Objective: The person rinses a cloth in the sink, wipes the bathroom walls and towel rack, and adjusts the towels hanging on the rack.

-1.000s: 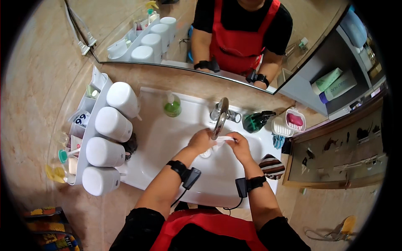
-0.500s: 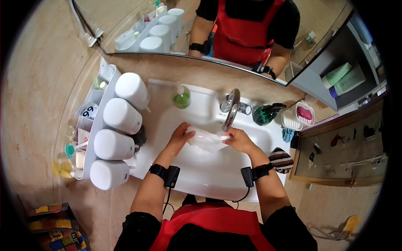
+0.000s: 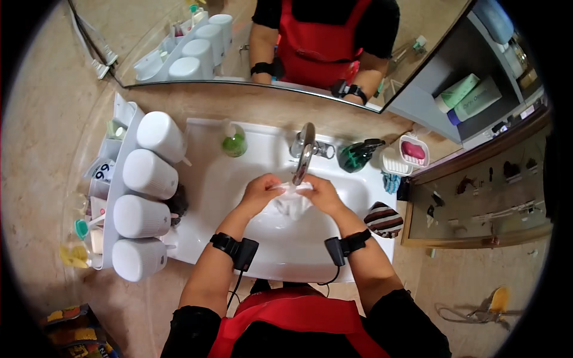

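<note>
Head view: white cloth [image 3: 291, 207] is held bunched just under the spout of the faucet [image 3: 306, 149], over the sink [image 3: 298, 253]. Its left side is pinched by the left hand [image 3: 260, 194], its right by the right hand [image 3: 323, 195]; fingers of both are curled in on it. Green-filled bottle [image 3: 234, 143] is seen left of faucet, dark green bottle [image 3: 356, 157] right.

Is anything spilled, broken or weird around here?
Nothing looks spilled or broken. The brown-and-white striped cloth on the right edge of the glossy white sink may look a bit odd, lying loose while rounded white plastic cups line up neatly. The thin white cloth is crumpled, but the left hand and right hand hold it.
</note>
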A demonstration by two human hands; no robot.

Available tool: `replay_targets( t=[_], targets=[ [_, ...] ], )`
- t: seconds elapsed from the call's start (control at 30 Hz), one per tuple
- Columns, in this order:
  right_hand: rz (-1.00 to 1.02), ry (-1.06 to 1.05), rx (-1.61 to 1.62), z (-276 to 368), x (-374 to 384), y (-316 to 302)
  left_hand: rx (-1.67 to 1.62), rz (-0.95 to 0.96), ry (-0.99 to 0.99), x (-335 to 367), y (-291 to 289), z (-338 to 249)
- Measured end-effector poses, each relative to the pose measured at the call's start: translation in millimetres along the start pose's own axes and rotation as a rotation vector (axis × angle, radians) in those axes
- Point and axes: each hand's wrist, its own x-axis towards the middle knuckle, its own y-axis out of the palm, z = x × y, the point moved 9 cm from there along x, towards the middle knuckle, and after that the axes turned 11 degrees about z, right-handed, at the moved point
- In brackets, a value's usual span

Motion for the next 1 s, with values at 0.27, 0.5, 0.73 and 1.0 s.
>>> replay_targets(
  t=[0.27,0.5,0.73,1.0],
  targets=[
    [-0.147,0.006,0.092,-4.3,19.3,9.7,-0.447,-0.024,0.041,7.5,35.9,13.4],
    [-0.09,-0.125,0.275,30.6,4.9,56.1,-1.323,0.132,-0.043,14.1,83.1,72.0],
    [-0.348,0.04,-0.422,18.5,12.6,59.6,-1.267,0.109,-0.029,21.9,95.9,69.9],
    [0.04,0.154,-0.306,-12.1,31.4,85.8,-1.262,0.301,0.549,24.6,94.0,59.6]
  ],
)
